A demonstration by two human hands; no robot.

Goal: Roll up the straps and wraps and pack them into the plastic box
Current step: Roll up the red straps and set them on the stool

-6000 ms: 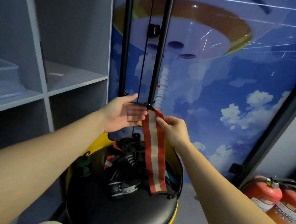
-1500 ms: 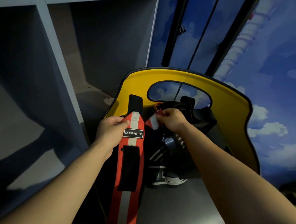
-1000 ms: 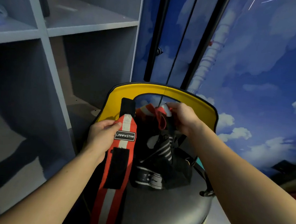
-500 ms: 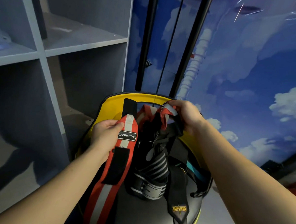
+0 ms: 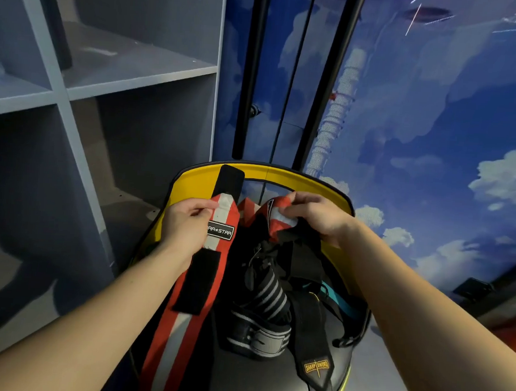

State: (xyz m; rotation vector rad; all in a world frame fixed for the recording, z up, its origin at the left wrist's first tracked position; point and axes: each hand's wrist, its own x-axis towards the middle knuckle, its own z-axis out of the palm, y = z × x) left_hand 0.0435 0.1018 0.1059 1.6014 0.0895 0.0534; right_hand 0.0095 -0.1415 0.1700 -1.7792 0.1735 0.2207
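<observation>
My left hand (image 5: 187, 225) pinches the top of a long red wrap with a white middle stripe (image 5: 180, 321), which hangs down past the seat; it bears a black label and a black fastening patch. My right hand (image 5: 313, 217) grips the bunched end of a second red and white wrap (image 5: 275, 219), together with black strap material. Below my hands lies a pile of black and grey striped wraps (image 5: 266, 299). A black strap with a yellow logo (image 5: 316, 367) trails toward me. The plastic box is not in view.
The pile rests on a black padded seat (image 5: 252, 384) with a yellow backrest (image 5: 297, 179). Grey shelf compartments (image 5: 131, 73) fill the left side. Two black poles (image 5: 250, 69) stand behind the seat against a blue sky mural (image 5: 439, 116).
Six seconds ago both hands held one red wrap up high. Since then my left hand kept its wrap while my right hand lifted a second red wrap's end from the pile.
</observation>
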